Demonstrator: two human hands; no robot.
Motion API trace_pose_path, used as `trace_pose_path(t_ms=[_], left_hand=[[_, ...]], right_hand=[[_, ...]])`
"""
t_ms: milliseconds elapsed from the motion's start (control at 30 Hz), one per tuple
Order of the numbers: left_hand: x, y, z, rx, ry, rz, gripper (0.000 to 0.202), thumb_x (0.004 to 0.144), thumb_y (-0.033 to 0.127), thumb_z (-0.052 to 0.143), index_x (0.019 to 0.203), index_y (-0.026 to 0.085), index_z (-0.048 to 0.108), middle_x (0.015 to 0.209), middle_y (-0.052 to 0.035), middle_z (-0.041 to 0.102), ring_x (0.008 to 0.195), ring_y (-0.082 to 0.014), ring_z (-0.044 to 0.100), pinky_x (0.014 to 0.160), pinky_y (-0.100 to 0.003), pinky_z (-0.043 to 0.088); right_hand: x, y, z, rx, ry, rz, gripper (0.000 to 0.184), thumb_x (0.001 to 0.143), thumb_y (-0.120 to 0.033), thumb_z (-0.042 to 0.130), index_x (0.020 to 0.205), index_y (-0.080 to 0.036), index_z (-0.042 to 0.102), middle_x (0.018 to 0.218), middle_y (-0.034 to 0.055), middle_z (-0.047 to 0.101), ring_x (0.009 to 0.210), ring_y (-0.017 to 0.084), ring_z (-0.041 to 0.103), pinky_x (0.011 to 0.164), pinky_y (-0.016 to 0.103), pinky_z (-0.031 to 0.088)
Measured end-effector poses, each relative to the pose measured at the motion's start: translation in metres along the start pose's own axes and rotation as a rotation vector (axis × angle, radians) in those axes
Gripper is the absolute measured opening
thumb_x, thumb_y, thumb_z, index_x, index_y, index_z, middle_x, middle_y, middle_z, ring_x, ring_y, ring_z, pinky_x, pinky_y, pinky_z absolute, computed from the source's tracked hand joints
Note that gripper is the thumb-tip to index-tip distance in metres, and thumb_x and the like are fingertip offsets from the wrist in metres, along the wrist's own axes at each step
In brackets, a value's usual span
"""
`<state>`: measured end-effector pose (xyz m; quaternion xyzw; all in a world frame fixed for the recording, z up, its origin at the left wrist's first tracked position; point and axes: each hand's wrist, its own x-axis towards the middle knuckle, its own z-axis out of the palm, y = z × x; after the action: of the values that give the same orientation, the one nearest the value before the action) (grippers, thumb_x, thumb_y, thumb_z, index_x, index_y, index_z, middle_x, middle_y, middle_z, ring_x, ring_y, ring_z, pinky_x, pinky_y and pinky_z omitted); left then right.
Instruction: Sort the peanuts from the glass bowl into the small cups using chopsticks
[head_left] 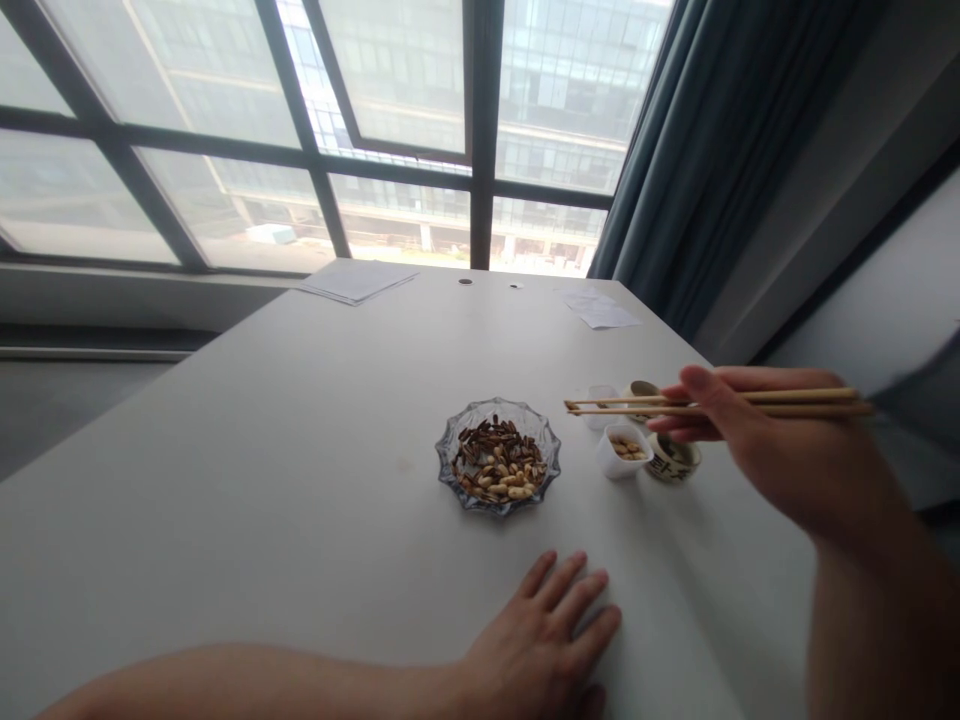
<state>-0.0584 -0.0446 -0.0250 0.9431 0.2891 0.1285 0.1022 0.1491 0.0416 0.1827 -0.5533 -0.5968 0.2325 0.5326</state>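
My right hand [750,420] grips a pair of wooden chopsticks [795,400], held level above the small cups. A small brownish piece [571,407] seems to sit between the chopstick tips, too small to name. To the left of the tips stands a scalloped glass bowl [446,470] with dark striped seeds [487,438] and shelled-looking tan nuts [517,480]. Below the chopsticks is a white plastic cup [616,463] with tan nuts in it. My left hand [540,640] lies flat on the table in front of the bowl, fingers spread, holding nothing.
Beside the white cup stands a round cup with dark lettering [673,468]. Behind are a similar round cup [643,388] and a clear plastic cup [600,391], partly covered by the chopsticks. Papers [360,281] and another sheet [602,308] lie at the table's far end.
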Motion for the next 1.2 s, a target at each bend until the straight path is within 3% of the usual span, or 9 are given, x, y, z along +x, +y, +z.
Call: trace_pose_path(t_ms=[67,167,267,400,533,700,800,967,1200], left_hand=[[-0.001,0.001,0.000,-0.003,-0.007,0.000,0.057,0.104,0.047,0.058,0.153,0.020,0.045,0.165,-0.0116,0.039,0.153,-0.0362,0.028,0.125,-0.056,0.018],[-0.001,0.001,-0.002,-0.010,-0.008,0.003,0.057,0.104,0.046,0.058,0.154,0.020,0.045,0.165,-0.0118,0.039,0.153,-0.0359,0.028,0.125,-0.055,0.018],[-0.001,0.001,-0.002,-0.016,-0.010,0.004,0.057,0.105,0.047,0.056,0.154,0.020,0.045,0.165,-0.0121,0.039,0.153,-0.0359,0.027,0.125,-0.055,0.018],[-0.002,0.000,0.000,-0.018,-0.012,0.007,0.057,0.106,0.048,0.055,0.154,0.020,0.044,0.166,-0.0114,0.037,0.154,-0.0352,0.027,0.125,-0.055,0.017],[-0.002,0.001,0.001,-0.014,-0.003,0.005,0.057,0.106,0.049,0.053,0.154,0.020,0.044,0.166,-0.0114,0.037,0.154,-0.0353,0.026,0.125,-0.055,0.017],[-0.001,0.001,-0.001,-0.001,-0.004,0.008,0.055,0.108,0.049,0.050,0.153,0.020,0.044,0.166,-0.0116,0.037,0.153,-0.0360,0.028,0.125,-0.056,0.018],[-0.001,0.000,-0.001,0.007,-0.012,0.020,0.055,0.108,0.049,0.049,0.154,0.019,0.043,0.166,-0.0121,0.036,0.153,-0.0365,0.028,0.124,-0.057,0.019],[0.000,-0.001,0.001,0.010,-0.011,0.014,0.054,0.109,0.051,0.046,0.153,0.020,0.044,0.166,-0.0113,0.036,0.152,-0.0364,0.028,0.124,-0.057,0.019],[0.000,-0.001,0.001,0.000,-0.008,0.016,0.053,0.110,0.050,0.045,0.153,0.019,0.044,0.166,-0.0118,0.036,0.152,-0.0370,0.028,0.124,-0.058,0.020]], right_hand=[[0.007,0.005,-0.019,-0.089,0.101,-0.009,0.038,0.080,-0.055,0.085,0.086,-0.018,0.082,0.080,0.0128,0.081,0.061,0.029,0.079,0.048,0.030,0.068],[0.016,0.015,-0.032,-0.126,0.104,0.048,0.031,0.081,-0.047,0.087,0.084,-0.017,0.081,0.073,0.0120,0.080,0.057,0.029,0.078,0.046,0.030,0.067],[0.021,0.019,-0.032,-0.123,0.051,0.085,0.028,0.081,-0.042,0.087,0.085,-0.016,0.081,0.071,0.0110,0.080,0.056,0.028,0.078,0.046,0.029,0.067],[0.016,0.012,-0.026,-0.134,0.088,0.034,0.034,0.083,-0.050,0.084,0.089,-0.017,0.082,0.077,0.0104,0.081,0.061,0.028,0.079,0.048,0.028,0.067],[0.005,0.001,-0.010,-0.028,0.048,-0.001,0.039,0.080,-0.055,0.085,0.086,-0.017,0.082,0.081,0.0115,0.082,0.061,0.027,0.079,0.051,0.030,0.068],[-0.003,0.009,0.034,0.079,-0.274,0.039,0.046,0.084,-0.062,0.078,0.087,-0.016,0.082,0.078,0.0112,0.081,0.065,0.027,0.080,0.056,0.029,0.067],[-0.005,0.026,0.059,0.102,-0.385,0.035,0.048,0.088,-0.062,0.074,0.087,-0.015,0.081,0.076,0.0101,0.080,0.068,0.027,0.080,0.057,0.028,0.066],[-0.009,0.048,0.083,0.122,-0.435,0.048,0.049,0.087,-0.063,0.073,0.076,-0.016,0.077,0.071,0.0086,0.078,0.063,0.025,0.079,0.057,0.030,0.066],[-0.010,0.047,0.085,0.118,-0.404,0.045,0.049,0.090,-0.063,0.071,0.073,-0.017,0.076,0.070,0.0087,0.078,0.062,0.025,0.078,0.059,0.032,0.065]])
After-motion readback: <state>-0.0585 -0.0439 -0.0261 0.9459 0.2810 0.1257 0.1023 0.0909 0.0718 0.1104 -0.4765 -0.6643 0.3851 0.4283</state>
